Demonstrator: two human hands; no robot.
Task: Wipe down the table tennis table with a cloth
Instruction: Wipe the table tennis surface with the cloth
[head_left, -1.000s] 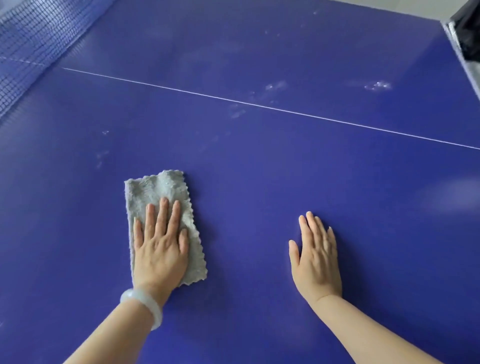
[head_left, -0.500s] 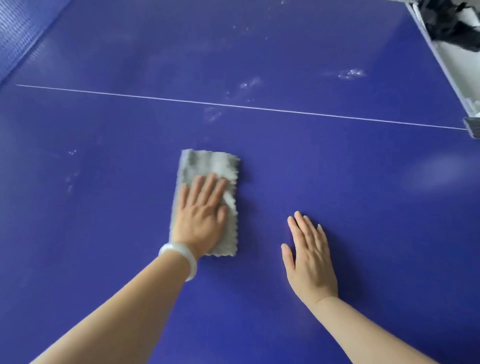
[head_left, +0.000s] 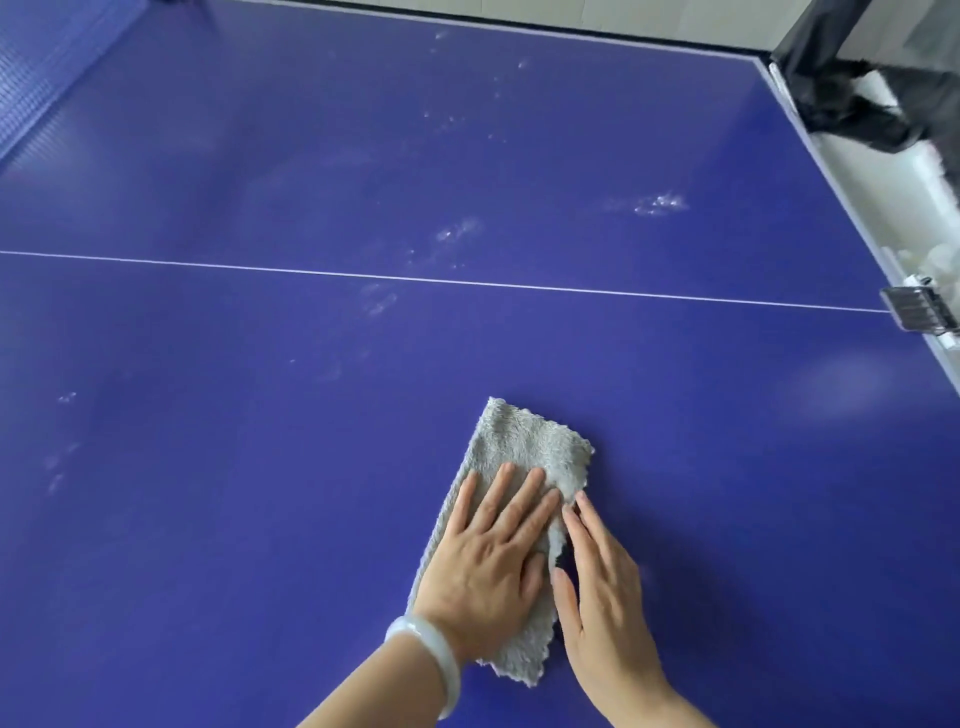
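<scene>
One view only, head-worn, wide-angle. The blue surface (head_left: 260, 493) is seen from above its near side, looking forward and steeply down. The left hand (head_left: 483, 566) and right hand (head_left: 602, 597) are caught close, low in frame, forearms cut off by the bottom border. The white centre line (head_left: 467, 281) is crossed mid-frame, running left to right. The net (head_left: 41, 62) is clipped at upper left; the surface's far edge and right edge are taken in at top and right.

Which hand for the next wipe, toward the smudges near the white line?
Left. The left hand lies flat on the cloth; the right hand rests on the table beside it, only at its edge.
</scene>
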